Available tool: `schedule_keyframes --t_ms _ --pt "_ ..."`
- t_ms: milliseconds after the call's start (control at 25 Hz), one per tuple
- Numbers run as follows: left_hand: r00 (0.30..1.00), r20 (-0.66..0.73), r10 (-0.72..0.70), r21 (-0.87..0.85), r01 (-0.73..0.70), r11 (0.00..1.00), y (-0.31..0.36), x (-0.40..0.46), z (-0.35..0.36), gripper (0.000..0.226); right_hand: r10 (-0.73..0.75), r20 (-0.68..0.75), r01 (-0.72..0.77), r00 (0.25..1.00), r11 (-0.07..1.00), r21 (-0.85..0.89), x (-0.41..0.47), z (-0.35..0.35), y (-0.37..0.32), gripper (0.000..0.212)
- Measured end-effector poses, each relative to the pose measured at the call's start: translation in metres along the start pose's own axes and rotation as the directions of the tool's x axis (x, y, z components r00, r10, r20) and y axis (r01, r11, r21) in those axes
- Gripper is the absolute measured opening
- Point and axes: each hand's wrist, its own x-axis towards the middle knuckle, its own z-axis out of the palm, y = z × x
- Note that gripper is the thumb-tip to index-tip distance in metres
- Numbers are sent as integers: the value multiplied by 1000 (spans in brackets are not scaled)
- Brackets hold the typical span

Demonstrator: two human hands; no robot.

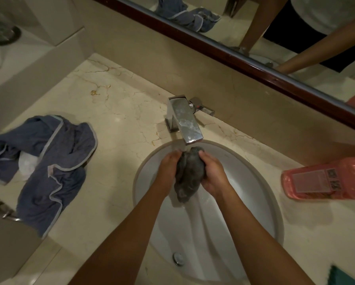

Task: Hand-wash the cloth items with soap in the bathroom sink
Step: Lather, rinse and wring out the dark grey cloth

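Since the water only ran straight down off the faucet [182, 118], I bunched the grey cloth [190, 173] right under it, over the sink [263, 182], left hand [169, 167] and right hand [212, 175] both curled tight around it; the blue garment [55, 167] waited well left of the faucet, pink soap bottle [324, 177] off right.

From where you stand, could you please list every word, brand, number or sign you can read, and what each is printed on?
No text can be read.
Pink bottle: its back label carries small print and two code-like squares, too small and blurred to read.
Faucet, dark cloth, blue garment: no markings visible.
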Motion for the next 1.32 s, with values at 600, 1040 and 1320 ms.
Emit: schedule_keyframes --t_ms 600,1040,1320 --pt "969 -33 247 6 -246 969 -13 -4 -3 27 -176 -88 144 980 946 -290 4 4 17 24" --pt "955 -111 276 -35 -281 959 -10 -7 0 23 -65 -96 48 993 984 -170 8 1 21 17" --pt "970 -191 153 -15 -158 987 -13 -3 0 39 36 -166 -53 985 994 -99 18 22 21 25"
